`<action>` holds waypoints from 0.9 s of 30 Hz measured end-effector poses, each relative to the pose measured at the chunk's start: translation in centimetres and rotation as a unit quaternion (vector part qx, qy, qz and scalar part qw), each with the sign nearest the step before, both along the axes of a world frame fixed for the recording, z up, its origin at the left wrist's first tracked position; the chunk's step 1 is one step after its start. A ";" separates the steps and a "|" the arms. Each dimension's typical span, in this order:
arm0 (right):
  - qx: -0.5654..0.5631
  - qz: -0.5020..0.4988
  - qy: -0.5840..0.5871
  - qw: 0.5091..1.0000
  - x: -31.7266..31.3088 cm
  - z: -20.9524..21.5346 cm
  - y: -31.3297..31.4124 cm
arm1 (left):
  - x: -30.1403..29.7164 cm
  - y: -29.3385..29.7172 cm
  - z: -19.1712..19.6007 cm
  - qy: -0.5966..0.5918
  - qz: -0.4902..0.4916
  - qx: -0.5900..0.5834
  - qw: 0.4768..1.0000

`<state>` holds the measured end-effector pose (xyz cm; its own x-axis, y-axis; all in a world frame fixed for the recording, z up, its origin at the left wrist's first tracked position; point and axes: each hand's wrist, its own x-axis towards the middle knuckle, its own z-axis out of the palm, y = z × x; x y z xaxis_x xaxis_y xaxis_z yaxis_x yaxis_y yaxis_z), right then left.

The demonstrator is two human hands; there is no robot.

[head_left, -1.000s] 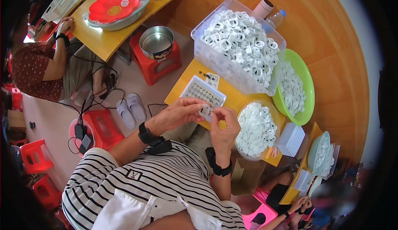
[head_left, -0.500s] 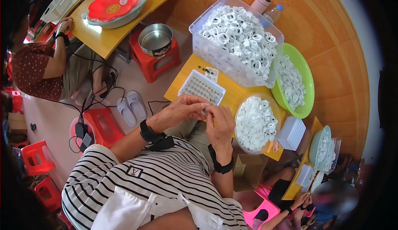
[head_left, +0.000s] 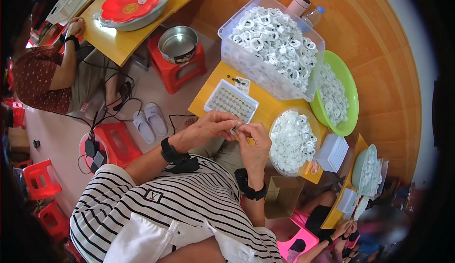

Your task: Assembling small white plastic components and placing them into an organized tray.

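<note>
Fingers of both hands meet in front of my lap. My left hand is closed in a pinch on a small whitish part with a dark spot, mostly covered by fingertips. From the other side, my right hand pinches the same part. Just beyond the hands lies a white tray with rows of small silvery-grey pieces. A few tiny black pieces rest on the table at its far side, by a printed paper slip. To the right is a round clear tub heaped with small white plastic parts.
A large clear bin of white ring-shaped parts stands on the yellow table. Beside it sits a green basin of similar parts. A white box and scissors are at right. Co-workers sit at left and lower right.
Both hands have shifted slightly toward me, and the right-hand fingers have turned a little around the small part. The tray and containers stay where they were.
</note>
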<state>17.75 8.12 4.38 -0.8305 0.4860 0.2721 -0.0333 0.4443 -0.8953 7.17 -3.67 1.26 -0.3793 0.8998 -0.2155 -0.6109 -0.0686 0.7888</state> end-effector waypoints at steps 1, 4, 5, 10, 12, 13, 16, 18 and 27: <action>0.008 -0.001 0.006 1.000 0.0 -0.2 -0.1 | 0.1 0.0 0.0 -0.001 -0.001 0.000 1.000; 0.044 0.001 -0.005 0.999 0.1 -0.3 -0.2 | 0.2 0.0 -0.1 -0.029 0.012 -0.011 0.999; 0.044 0.002 -0.006 0.999 0.1 -0.3 -0.3 | 0.3 -0.1 -0.1 -0.042 0.011 -0.010 0.999; 0.007 0.002 -0.006 1.000 -0.1 -0.1 -0.5 | 0.3 -0.2 0.0 -0.065 0.015 -0.008 0.998; -0.023 0.002 -0.009 1.000 -0.1 -0.4 -0.4 | 0.3 -0.2 0.2 -0.072 0.012 -0.006 0.997; -0.053 -0.001 -0.012 0.998 0.0 -0.5 -0.3 | 0.3 -0.2 0.3 -0.072 0.011 -0.006 0.997; -0.184 -0.035 -0.021 0.982 0.0 -1.4 -0.4 | 0.4 -0.3 0.4 -0.056 0.007 0.010 0.998; -0.186 -0.032 -0.020 0.982 -0.1 -1.7 -0.3 | 0.3 -0.5 0.3 -0.007 -0.003 0.005 1.000; -0.025 -0.095 -0.057 0.994 -1.1 -2.1 2.4 | -1.7 -2.5 0.0 -0.059 0.069 -0.014 0.996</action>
<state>16.61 10.47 2.26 -0.7465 0.6476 0.1527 0.1496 0.3870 -0.9099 5.47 -6.15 1.27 -0.4693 0.8338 -0.2908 -0.6858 -0.1367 0.7149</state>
